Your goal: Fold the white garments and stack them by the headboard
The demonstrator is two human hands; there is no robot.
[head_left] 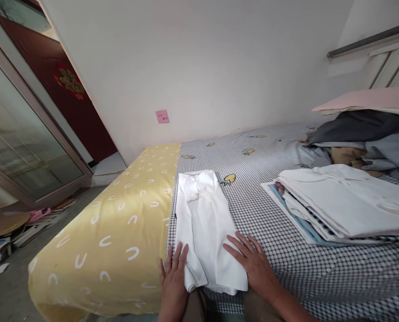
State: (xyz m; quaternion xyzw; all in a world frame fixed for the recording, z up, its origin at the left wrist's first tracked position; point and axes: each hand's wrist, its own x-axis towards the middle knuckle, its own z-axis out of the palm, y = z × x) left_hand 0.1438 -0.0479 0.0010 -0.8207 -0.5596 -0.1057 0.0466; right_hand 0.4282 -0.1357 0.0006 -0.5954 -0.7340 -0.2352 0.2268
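Note:
A white garment (207, 223), folded into a long narrow strip, lies on the checked bed sheet (262, 197) in front of me. Its upper end shows a collar-like fold, and its lower end comes close to my knees. My left hand (175, 273) rests at the garment's lower left edge, fingers extended. On the lower right side, my right hand (251, 259) lies with fingers spread, their tips on the white cloth. Neither hand grips the fabric.
Folded clothes (346, 201) are stacked to the right, a white one on top. Behind them sits a heap of darker clothes (360, 129) under a pink item (370, 99). A yellow cloth (119, 223) covers the bed's left part. A pink note (162, 116) is on the wall.

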